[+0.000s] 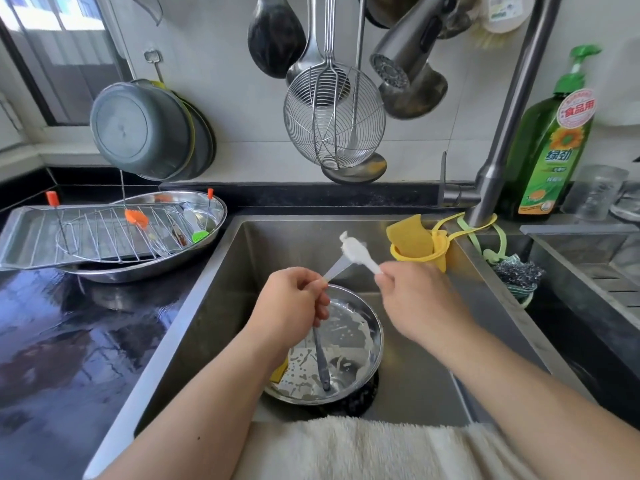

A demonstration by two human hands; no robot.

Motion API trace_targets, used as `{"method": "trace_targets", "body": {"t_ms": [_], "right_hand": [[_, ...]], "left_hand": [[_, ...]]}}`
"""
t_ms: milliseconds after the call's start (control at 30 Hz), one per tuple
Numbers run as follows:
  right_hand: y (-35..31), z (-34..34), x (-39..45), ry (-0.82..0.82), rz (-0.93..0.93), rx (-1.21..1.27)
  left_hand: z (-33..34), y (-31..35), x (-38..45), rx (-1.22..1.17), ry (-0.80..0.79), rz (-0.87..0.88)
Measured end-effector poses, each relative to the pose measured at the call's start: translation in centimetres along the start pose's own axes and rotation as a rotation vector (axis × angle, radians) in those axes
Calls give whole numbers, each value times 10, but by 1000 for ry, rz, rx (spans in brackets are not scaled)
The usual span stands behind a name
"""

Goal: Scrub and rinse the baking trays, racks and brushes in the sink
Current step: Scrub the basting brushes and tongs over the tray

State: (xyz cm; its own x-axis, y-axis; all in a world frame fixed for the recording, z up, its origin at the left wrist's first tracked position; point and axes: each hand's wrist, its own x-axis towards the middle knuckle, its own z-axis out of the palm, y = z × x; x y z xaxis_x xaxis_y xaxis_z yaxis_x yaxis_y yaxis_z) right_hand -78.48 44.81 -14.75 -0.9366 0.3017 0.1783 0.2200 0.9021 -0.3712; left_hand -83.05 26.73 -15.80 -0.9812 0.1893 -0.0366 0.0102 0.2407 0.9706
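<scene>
Two hands working above the sink (221, 299), over a round steel pan (360, 341) streaked with pale batter. Left hand (294, 299) curling closed around two things at once: a translucent spatula (337, 268) angling up and right, and a slim metal utensil (320, 358) hanging down with its tip resting in the pan. Right hand (412, 296) pinching, fingers curled, the white handle of a small brush (356, 252), its head touching the spatula blade; whether foam or bristle at the tip, cannot tell. Likely handling as light and stiff in the handle, soft at the head, slippery when soapy, so gripping low on the handle probably steadier than near the bristles. Waiting on the dark counter to the left: a baking tray (24, 237) carrying a wire rack (104, 233) and orange and green brushes (136, 218), tilting across an oval steel dish (211, 216). Probably light, rigid, sharp-edged; holding by the rim looking safest. Faucet (405, 69) hanging overhead, no water visibly running.
</scene>
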Motion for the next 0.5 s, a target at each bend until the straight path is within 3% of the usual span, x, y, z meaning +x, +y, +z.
{"method": "trace_targets", "body": {"t_ms": [100,233,367,500], "right_hand": [[8,-12,7,23,90,28],[-15,3,-14,-96,-140,48],[1,-7,4,42,-10,60],[-6,1,-10,-39,-136,30]], "left_hand": [[4,0,0,-16,-22,18],[1,-3,2,-78,-19,3],[2,-3,3,-117,-34,-1],[2,-3,2,-109,-29,0]]}}
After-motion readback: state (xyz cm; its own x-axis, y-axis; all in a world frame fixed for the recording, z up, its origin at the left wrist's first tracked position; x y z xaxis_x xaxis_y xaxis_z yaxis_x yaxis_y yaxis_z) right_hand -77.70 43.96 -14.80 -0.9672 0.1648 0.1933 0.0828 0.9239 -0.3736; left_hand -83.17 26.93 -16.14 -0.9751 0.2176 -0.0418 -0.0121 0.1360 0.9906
